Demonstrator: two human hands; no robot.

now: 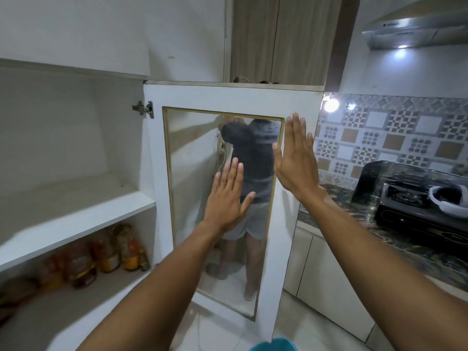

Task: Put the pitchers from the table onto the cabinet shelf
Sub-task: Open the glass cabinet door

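No pitchers in view; left hand (226, 198) and right hand (296, 158) flat, fingers (295, 130) spread, empty, against cabinet door (228, 97); shelf (76, 206) left of door bare.

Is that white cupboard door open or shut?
Open. The cupboard door is swung out on its hinge, so the bare upper shelf and the bottles below it show.

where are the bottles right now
In the head view, the bottles stand at lower left on the cabinet's lower shelf, beneath the bare white shelf and left of the open mirrored door.
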